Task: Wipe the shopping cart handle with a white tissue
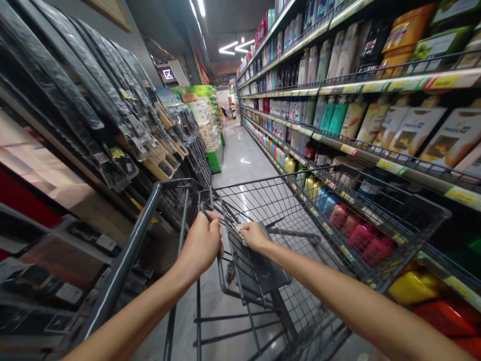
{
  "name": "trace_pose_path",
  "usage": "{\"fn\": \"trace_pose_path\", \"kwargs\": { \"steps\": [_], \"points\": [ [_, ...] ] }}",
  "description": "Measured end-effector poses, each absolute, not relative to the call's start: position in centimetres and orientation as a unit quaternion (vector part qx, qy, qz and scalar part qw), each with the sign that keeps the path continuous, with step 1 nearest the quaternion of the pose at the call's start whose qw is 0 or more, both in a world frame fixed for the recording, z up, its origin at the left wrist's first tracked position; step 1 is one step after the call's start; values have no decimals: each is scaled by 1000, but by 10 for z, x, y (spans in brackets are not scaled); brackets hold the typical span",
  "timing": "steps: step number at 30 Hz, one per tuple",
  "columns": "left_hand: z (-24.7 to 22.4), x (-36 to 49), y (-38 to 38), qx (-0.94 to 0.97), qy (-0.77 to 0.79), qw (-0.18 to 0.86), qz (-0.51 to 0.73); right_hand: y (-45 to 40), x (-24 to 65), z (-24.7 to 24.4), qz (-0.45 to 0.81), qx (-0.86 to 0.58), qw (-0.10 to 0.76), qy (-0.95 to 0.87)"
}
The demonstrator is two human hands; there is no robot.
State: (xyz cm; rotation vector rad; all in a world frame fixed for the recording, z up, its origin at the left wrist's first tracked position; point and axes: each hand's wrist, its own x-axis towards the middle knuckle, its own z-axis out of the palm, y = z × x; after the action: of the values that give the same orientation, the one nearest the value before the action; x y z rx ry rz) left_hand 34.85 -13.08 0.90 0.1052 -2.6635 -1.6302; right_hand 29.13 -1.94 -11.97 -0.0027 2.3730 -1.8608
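As we reach over cart [148, 208], left hand [203, 238] clamps fingers round inner frame [221, 276]; right hand [253, 235] pinches pale scrap [239, 230]. Cart stands in aisle [235, 150]; frame handling seems underway, next move wanting steady hold.

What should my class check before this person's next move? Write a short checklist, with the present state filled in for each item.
1. Left hand closed around the child-seat frame of the shopping cart: ok.
2. Right hand pinching the small pale item: ok, though what the item is cannot be made out.
3. A hand on the cart's push handle: not ok; neither hand is on it.
4. Plastic seat flap locked in place: cannot tell; no catch is visible.
5. Aisle floor in sight beyond the cart: ok.
6. Pantene bottles standing upright on the right-hand shelf: ok.
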Motion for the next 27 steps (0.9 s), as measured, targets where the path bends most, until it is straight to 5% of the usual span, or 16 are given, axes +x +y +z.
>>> {"fn": "trace_pose_path", "kwargs": {
  "steps": [20,27],
  "points": [
    [10,346,-141,16,-826,-24,-562,-22,283,-150,-575,168,53,799],
    [34,336,-169,51,-900,57,-429,-45,279,-119,-631,69,34,772]
  ]
}}
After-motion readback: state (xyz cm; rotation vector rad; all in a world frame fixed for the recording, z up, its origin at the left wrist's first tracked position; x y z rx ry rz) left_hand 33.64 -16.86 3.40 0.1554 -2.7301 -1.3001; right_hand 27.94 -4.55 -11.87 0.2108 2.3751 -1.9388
